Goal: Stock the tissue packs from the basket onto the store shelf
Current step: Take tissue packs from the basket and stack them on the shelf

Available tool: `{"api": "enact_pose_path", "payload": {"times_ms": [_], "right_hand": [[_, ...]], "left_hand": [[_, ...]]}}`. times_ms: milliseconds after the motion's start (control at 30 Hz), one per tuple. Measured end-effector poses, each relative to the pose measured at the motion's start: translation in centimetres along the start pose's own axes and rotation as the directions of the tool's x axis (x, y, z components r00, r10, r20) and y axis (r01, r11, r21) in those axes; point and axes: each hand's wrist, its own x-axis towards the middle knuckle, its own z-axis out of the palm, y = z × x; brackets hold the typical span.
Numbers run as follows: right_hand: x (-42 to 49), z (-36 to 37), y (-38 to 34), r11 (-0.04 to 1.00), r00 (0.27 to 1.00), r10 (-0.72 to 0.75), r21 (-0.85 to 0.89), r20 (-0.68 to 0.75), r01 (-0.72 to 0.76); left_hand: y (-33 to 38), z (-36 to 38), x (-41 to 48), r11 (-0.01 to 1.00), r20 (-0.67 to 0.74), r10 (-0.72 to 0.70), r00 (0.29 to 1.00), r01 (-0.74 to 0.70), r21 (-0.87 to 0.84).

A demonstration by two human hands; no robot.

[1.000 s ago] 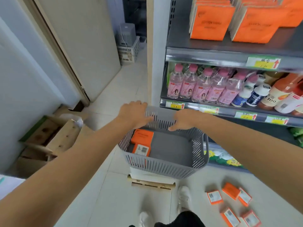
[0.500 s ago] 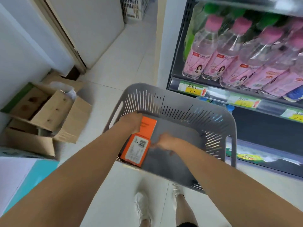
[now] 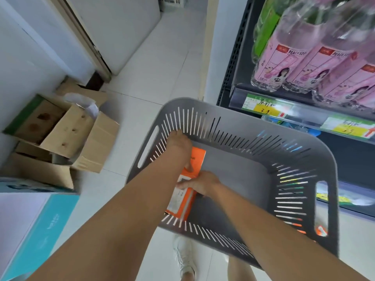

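Tissue packs (image 3: 197, 159), orange, lie end to end along the left side of the grey basket (image 3: 243, 169). No pack shows on the visible tier of the store shelf (image 3: 300, 107), which carries peach soda bottles (image 3: 294, 63). The left hand (image 3: 178, 145) grips the far pack, thumb pressed on its top face. The right hand (image 3: 203, 185) lies across the near pack's white label; whether it grips cannot be determined. Two-handed contact probably serves to lift both packs together.

White tiled floor (image 3: 154, 63), pale wall (image 3: 24, 63), cardboard boxes (image 3: 67, 134)
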Motion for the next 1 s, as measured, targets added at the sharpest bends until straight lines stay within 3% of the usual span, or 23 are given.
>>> {"api": "enact_pose_path", "payload": {"times_ms": [100,200,467,600,867,1000], "right_hand": [[-0.4,-0.5,0.4,0.985,0.994,0.031,0.165,0.107,-0.048],[-1.1,-1.2,0.7,0.977,0.99,0.013,0.209,0.139,-0.042],[-5.7,-5.4,0.0,0.981,0.994,-0.102,0.162,-0.043,0.107],[-10.7,-9.3,-1.6,0.952,0.978,-0.197,0.225,-0.074,0.208],[-23.0,-16.9,-4.2,0.86,0.918,-0.396,0.353,0.005,0.369],[-30.1,-19.8,-5.0,0.768,0.872,-0.483,0.441,-0.077,0.465]], "left_hand": [[0.0,-0.1,-0.2,0.999,0.036,-0.01,0.999,0.008,0.048],[-0.1,-0.5,-0.7,1.0,0.019,0.0,1.0,0.0,0.02],[-0.6,-4.6,-4.0,0.95,0.032,0.107,0.994,-0.092,-0.299],[-1.9,-9.5,-7.4,0.921,-0.062,0.177,0.982,-0.188,-0.342],[-6.0,-21.8,-17.5,0.857,-0.246,0.246,0.937,-0.329,-0.397],[-6.7,-27.6,-22.0,0.802,-0.319,0.314,0.894,-0.429,-0.415]]}}
